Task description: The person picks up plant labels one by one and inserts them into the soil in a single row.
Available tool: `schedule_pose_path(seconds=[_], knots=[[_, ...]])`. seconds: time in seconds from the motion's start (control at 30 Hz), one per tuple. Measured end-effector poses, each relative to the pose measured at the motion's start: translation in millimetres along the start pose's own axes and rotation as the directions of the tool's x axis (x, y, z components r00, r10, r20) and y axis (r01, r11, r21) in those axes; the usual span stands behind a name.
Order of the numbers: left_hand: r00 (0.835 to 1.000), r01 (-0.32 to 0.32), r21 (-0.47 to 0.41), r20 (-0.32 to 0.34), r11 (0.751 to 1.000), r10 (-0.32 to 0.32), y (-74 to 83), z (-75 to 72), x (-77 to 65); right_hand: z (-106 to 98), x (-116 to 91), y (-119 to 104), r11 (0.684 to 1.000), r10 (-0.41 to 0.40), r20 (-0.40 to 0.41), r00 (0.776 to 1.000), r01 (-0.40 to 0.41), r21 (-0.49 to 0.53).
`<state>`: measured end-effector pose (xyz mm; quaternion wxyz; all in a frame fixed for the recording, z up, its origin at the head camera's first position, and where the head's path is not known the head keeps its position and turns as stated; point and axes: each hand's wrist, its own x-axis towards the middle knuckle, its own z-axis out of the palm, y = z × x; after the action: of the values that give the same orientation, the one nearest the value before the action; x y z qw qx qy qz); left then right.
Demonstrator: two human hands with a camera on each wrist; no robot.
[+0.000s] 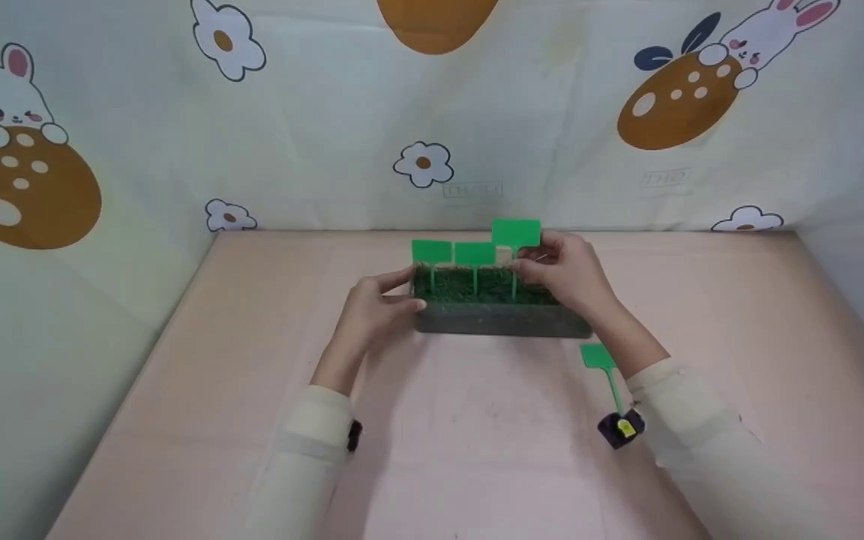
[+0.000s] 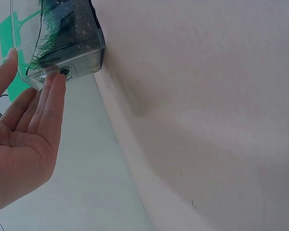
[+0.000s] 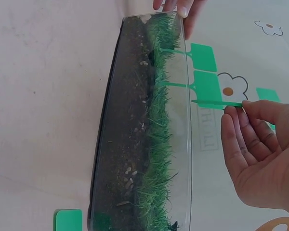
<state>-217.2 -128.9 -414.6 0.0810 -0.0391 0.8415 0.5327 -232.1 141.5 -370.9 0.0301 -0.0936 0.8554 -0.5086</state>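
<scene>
A clear plastic box (image 1: 503, 321) holds dark soil and green grass (image 3: 156, 139). Two green plant labels (image 1: 432, 252) (image 1: 475, 253) stand upright in its left half. My left hand (image 1: 372, 304) holds the box's left end, fingers against the end wall and thumb at the rim. Between thumb and fingers, my right hand (image 1: 568, 271) pinches the stem of a third plant label (image 1: 516, 232), to the right of the other two. In the right wrist view its pointed stem tip is free above the grass.
Another green plant label (image 1: 598, 356) lies on the pink tabletop (image 1: 477, 435), near my right forearm. A small black camera (image 1: 619, 429) sits at the right wrist. Behind the table hangs a patterned cloth (image 1: 312, 135) with rabbits and flowers.
</scene>
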Motion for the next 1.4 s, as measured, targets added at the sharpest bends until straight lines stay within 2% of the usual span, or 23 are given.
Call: schedule_pose_path(seconds=[0.27, 0.73, 1.4], knots=[[1.000, -0.014, 0.033, 0.001, 0.999, 0.014, -1.8, -1.3, 0.3, 2.4, 3.4, 2.9, 1.000, -0.009, -0.021, 1.000, 0.009, -0.016], [1.000, -0.006, 0.014, -0.006, 1.000, 0.006, -1.2, -0.7, -0.2, 6.4, 7.7, 10.1, 0.997, -0.011, -0.056, 0.998, 0.007, -0.078], [1.000, 0.006, 0.010, 0.003, 1.000, -0.006, 1.4, 0.1, -1.3, 8.2, 15.5, 22.3, 0.990, 0.046, -0.029, 0.999, -0.050, -0.131]])
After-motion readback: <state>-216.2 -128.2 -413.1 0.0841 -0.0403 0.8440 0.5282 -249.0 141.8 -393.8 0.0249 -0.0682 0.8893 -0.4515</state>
